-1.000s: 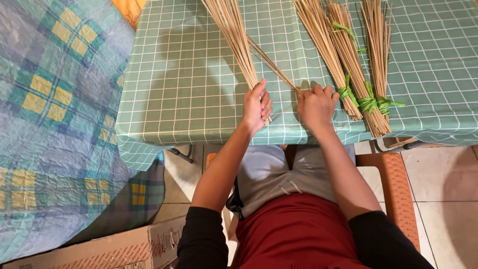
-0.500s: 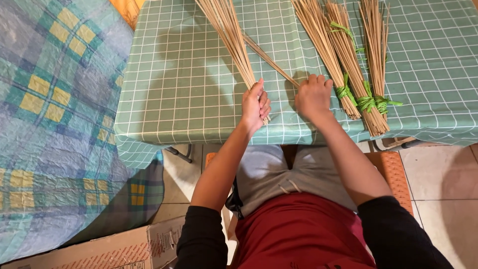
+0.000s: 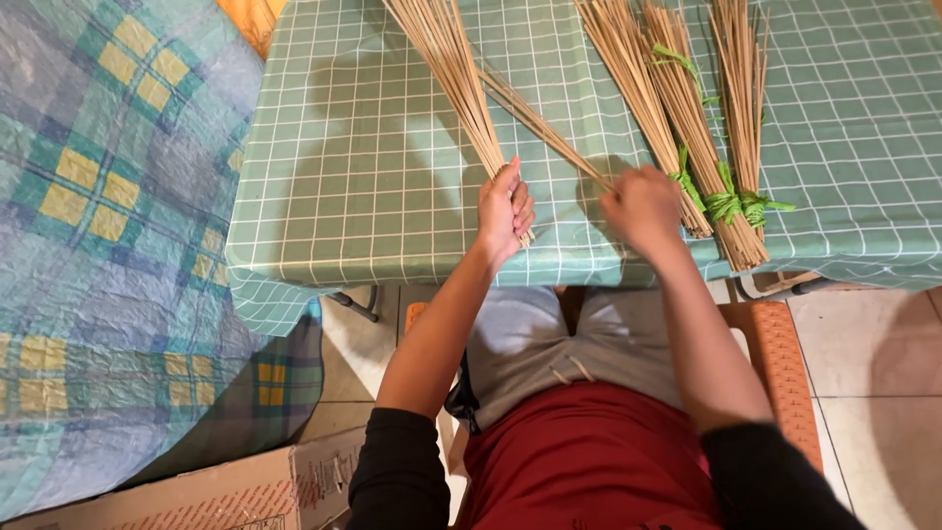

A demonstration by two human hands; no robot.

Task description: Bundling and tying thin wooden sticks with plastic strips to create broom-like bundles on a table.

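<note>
1. My left hand (image 3: 504,209) is closed around the near end of the loose bundle of thin tan sticks (image 3: 453,74), which lies on the table under its green checked cloth (image 3: 363,167) and fans away from me; I judge a firm but not crushing hold keeps the ends level

2. My right hand (image 3: 643,204), apart from the left, is closed on a few separate tan sticks (image 3: 540,123) that slant off just right of that bundle; I cannot tell how many are pinched

3. To do this well, I should draw those few along their own length, low over the cloth, so they don't drag or snap

4. I'd keep them clear of the three tied stick bundles with green ties (image 3: 721,191), just right of my right hand and well right of the loose bundle

5. The loose bundle's cut ends sit near the table's front edge, so my left hand should stay square there
</note>
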